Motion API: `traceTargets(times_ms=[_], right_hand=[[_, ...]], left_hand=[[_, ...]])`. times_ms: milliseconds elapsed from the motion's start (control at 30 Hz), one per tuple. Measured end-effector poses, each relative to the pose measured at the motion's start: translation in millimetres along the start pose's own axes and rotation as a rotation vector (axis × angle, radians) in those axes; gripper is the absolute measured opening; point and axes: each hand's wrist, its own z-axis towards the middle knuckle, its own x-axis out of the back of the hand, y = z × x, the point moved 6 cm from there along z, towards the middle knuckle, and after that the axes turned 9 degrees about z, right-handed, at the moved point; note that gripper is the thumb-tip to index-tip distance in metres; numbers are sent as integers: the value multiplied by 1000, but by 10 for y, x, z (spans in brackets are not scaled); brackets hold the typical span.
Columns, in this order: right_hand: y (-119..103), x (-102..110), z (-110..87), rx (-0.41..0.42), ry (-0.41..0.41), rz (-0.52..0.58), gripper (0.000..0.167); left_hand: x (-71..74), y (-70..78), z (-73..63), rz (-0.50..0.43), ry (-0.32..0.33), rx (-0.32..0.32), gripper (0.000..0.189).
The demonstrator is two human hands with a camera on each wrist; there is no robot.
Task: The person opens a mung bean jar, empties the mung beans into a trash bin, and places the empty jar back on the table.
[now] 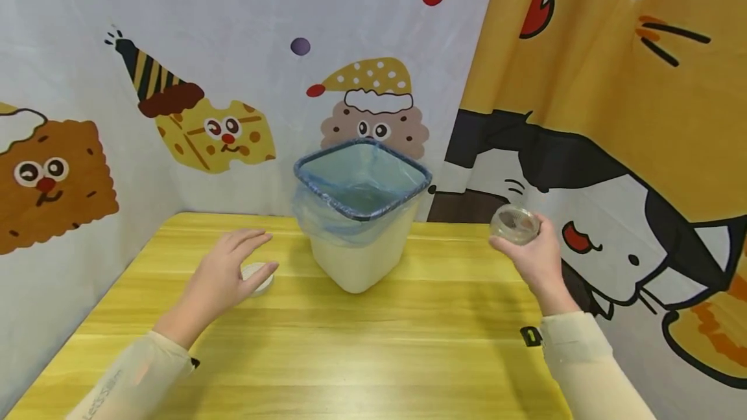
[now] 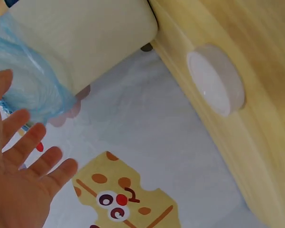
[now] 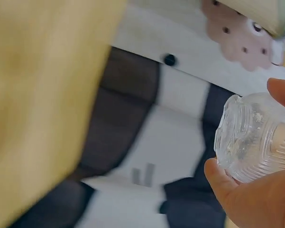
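My right hand (image 1: 538, 258) grips a clear ribbed jar (image 1: 515, 225) above the table's right side. In the right wrist view the thumb and fingers curl round the transparent jar (image 3: 251, 137), whose wavy base or rim faces left. My left hand (image 1: 224, 271) hovers at the left with its fingers spread and holds nothing. Below it a round white lid (image 1: 257, 277) lies on the table, partly hidden by the thumb. The left wrist view shows the whole lid (image 2: 216, 80), apart from the open left hand (image 2: 26, 175).
Between the hands stands a cream bin (image 1: 358, 255) lined with a blue translucent bag (image 1: 332, 209) folded over its rim. It stands near the back of the yellow wood-grain table (image 1: 362, 355). A printed cartoon curtain (image 1: 233, 37) hangs behind and on both sides.
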Motion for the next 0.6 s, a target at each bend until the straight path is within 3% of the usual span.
traceTargets(times_ms=[167, 333, 433, 600], right_hand=[[501, -197, -285, -68, -11, 9, 109], [787, -373, -387, -99, -44, 14, 107], [859, -457, -377, -108, -58, 14, 106], [883, -583, -293, -103, -75, -19, 104]], left_hand=[[-138, 83, -178, 1, -134, 32, 53], [-254, 154, -396, -29, -273, 109, 52], [-309, 202, -526, -59, -318, 155, 52], [-378, 291, -677, -103, -320, 194, 51]])
